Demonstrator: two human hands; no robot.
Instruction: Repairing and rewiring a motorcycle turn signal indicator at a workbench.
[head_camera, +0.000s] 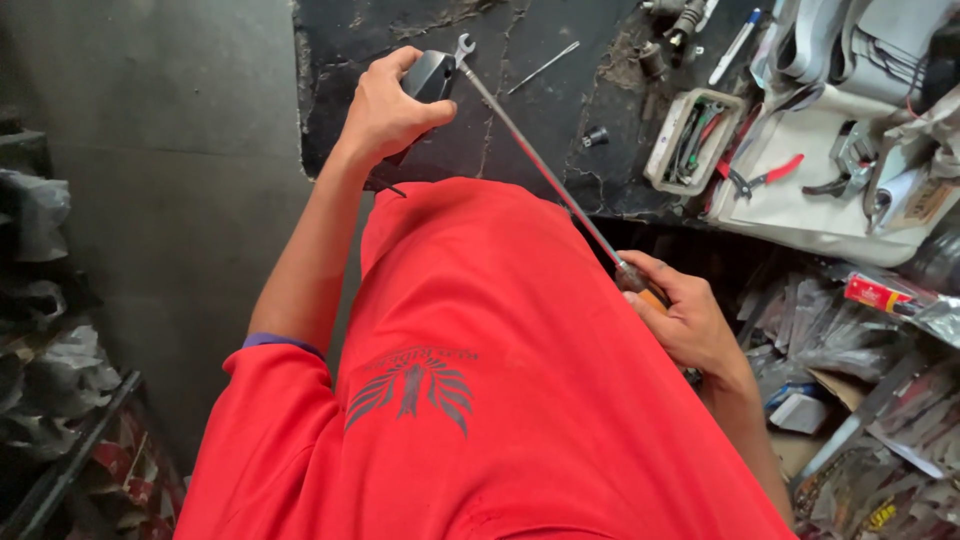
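Red short-sleeved shirt (520, 350), loose, creased across front. Dark grey printed emblem (412, 385) on chest: central upright figure flanked by spread feathered wings, small arched lettering above, too small to read. Purple band (278, 342) showing under left sleeve hem. Forearms bare. Left hand (388, 108) and right hand (688, 318) bare, ungloved.

The dark worktop (540, 120) has bare room in the middle, with just a thin rod (543, 67) and a small black nut (596, 135) lying there. To the right, a tray of tools (693, 140) and red pliers (765, 176) block the way.
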